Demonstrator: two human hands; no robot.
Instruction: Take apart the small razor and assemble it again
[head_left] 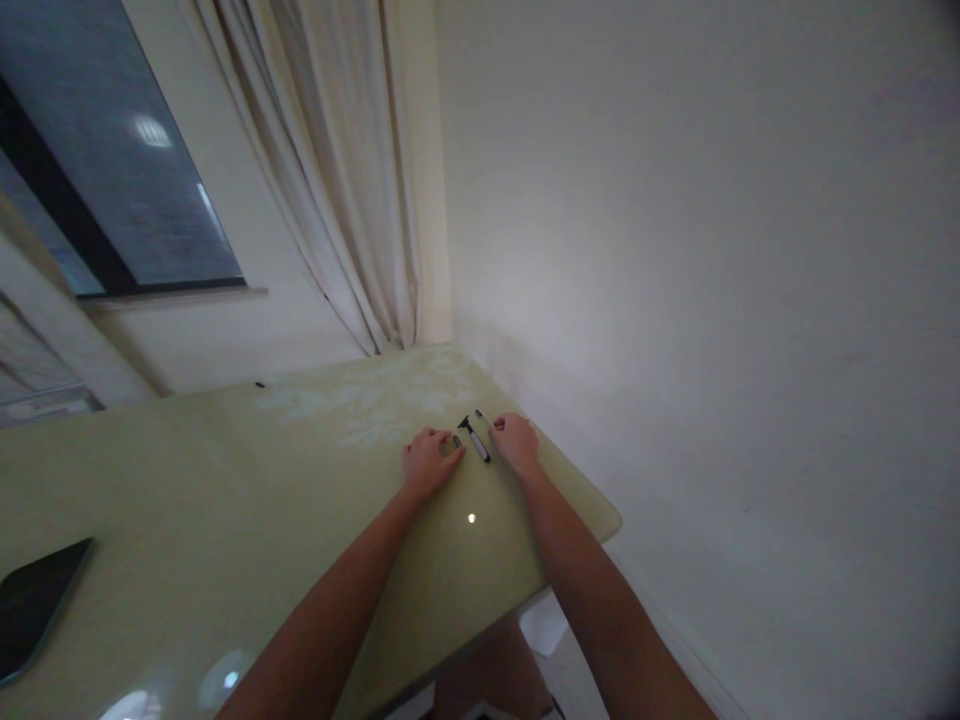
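My left hand (pixel 429 464) rests on the table with its thumb and index finger curved around a small dark cylindrical piece (pixel 457 441), which sits between the fingertips. My right hand (pixel 516 443) pinches a slim light stick with a dark tip (pixel 483 417), pointing away to the upper left. Between both hands lies a T-shaped razor (pixel 475 441), its black head toward the far side and its grey and black handle toward me. Neither hand touches it. Fine detail on these small things is too blurred to make out.
The glossy yellow-green table (pixel 315 510) has its right edge close to a white wall (pixel 675 250). A dark flat device (pixel 41 605) lies at the left. Near the back edge is a small black object (pixel 259 384). Curtains (pixel 337 180) hang behind the table.
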